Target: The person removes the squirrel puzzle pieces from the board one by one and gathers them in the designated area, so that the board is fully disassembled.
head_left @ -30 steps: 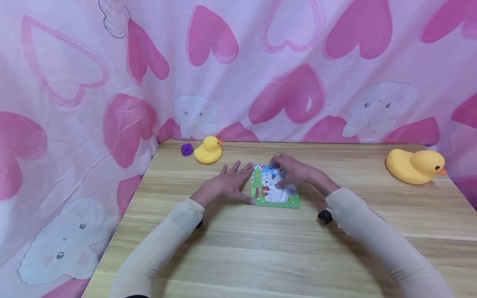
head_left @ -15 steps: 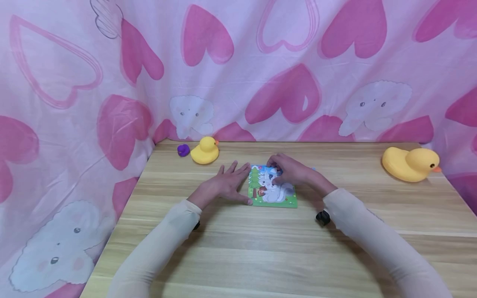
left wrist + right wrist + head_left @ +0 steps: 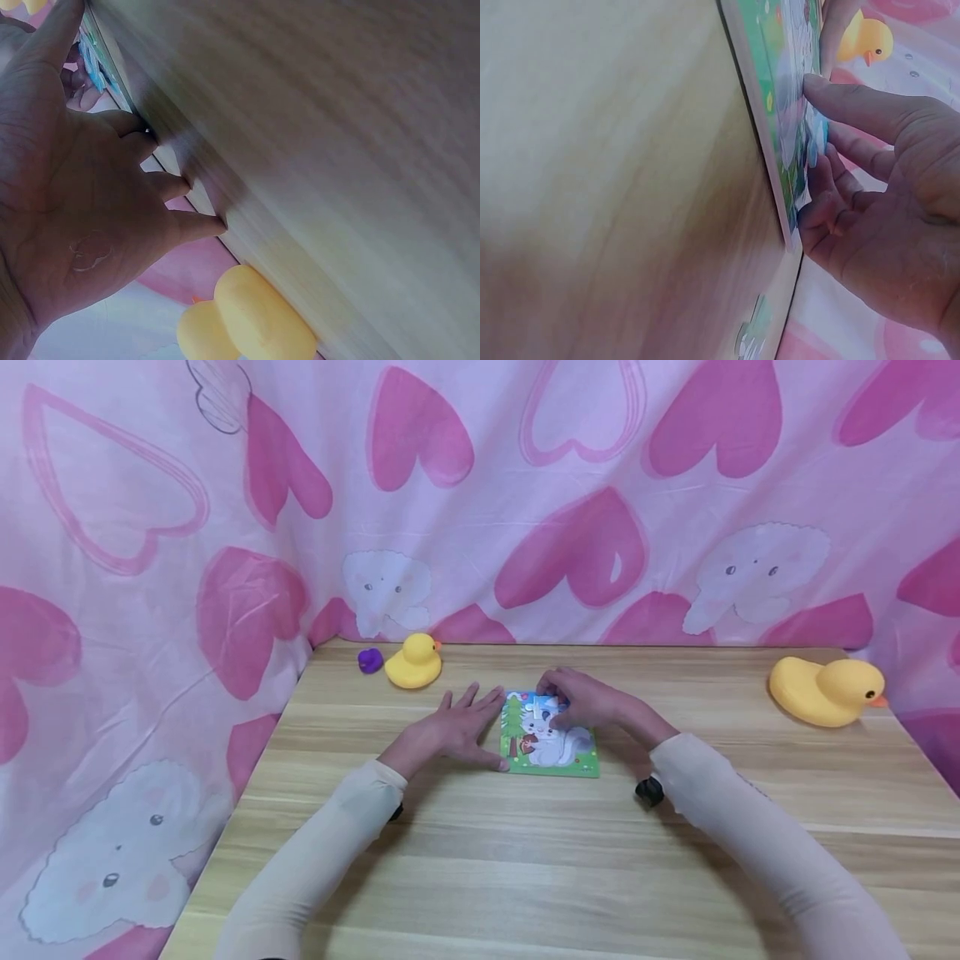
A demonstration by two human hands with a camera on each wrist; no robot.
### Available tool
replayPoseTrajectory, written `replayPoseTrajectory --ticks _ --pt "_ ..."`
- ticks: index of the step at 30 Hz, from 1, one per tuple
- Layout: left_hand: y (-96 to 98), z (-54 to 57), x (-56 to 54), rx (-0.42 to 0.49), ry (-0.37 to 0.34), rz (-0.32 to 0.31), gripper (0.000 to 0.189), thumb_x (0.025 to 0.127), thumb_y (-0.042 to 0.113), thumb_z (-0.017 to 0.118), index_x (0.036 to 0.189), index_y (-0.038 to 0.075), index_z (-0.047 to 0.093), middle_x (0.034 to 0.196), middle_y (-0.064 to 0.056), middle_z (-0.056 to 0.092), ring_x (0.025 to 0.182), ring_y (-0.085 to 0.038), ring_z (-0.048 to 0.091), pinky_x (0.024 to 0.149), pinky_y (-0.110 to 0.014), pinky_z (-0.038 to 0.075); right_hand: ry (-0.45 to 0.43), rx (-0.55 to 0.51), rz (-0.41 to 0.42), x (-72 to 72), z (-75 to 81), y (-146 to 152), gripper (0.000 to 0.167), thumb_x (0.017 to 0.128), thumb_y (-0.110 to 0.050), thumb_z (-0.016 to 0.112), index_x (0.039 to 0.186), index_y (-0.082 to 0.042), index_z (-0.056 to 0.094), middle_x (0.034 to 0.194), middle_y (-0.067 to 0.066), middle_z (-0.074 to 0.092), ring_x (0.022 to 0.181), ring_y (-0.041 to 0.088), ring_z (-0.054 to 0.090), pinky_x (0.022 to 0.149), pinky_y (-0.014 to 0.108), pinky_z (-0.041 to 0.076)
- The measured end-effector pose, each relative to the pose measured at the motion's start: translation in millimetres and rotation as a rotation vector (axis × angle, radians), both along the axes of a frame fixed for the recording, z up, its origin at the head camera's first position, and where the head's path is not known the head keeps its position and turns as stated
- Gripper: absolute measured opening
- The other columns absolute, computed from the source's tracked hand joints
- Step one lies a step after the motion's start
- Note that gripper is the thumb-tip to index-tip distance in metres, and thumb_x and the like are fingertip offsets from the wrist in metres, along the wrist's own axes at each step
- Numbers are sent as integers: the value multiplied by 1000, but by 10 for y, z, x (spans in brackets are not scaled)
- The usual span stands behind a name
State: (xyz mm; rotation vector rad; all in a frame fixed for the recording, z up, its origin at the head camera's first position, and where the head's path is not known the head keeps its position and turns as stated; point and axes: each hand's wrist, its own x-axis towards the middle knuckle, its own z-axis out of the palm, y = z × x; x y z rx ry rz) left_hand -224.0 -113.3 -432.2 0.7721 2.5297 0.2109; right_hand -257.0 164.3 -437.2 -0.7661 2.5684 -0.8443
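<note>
Squirrel jigsaw point(image 3: 555, 753), flat on counter point(image 3: 480, 860): pale patch point(image 3: 536, 707) newly showing near its top, so fitting seems unfinished. Right hand point(image 3: 588, 702): grip drawn in, apparently pinching a tilted blue puzzle piece point(image 3: 815, 142). Left hand point(image 3: 459, 731): grip spread, holding nothing, at jigsaw's left edge.

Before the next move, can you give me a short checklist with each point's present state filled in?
1. Puzzle flat on the table: ok.
2. Left hand at the puzzle's left edge: ok, fingers spread.
3. Blue piece seated: not ok, it sticks up beside the right hand.
4. Right hand's grip on that piece: cannot tell; a pinch is unclear.
5. All pieces on the puzzle: not ok, a loose piece lies off it.
6. Purple duck and both yellow ducks apart from the hands: ok.
</note>
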Motion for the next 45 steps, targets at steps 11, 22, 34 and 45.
replayPoseTrajectory --ticks 11,22,34,45 --pt "12 -5 -13 1 -8 -6 122 86 79 67 172 23 0 181 7 -7 167 -35 -12 131 -68 -5 -61 27 22 -58 23 51 54 89 -8 83 138 -7 60 132 9 61 120 26 58 110 47 53" --pt "-4 6 7 4 -6 -8 122 86 78 67 172 22 1 181 5 -7 167 -35 -12 131 -68 -6 -22 -36 -45 -9 -7 122 51 90 -7 82 137 -11 63 130 9 62 116 28 60 104 47 55" --pt "-30 -6 -9 3 -19 -15 123 87 78 67 171 23 -4 181 5 -10 167 -34 -16 131 -68 -9 22 -25 -249 205 12 826 53 94 -7 76 143 -19 59 135 7 57 120 31 57 100 50 59" --pt "-22 -10 -6 13 -23 -21 124 88 77 67 171 23 -6 181 4 -11 166 -34 -16 130 -69 -9 28 69 -283 378 6 1378 53 92 -4 75 141 -14 60 134 13 56 119 35 58 99 56 58"
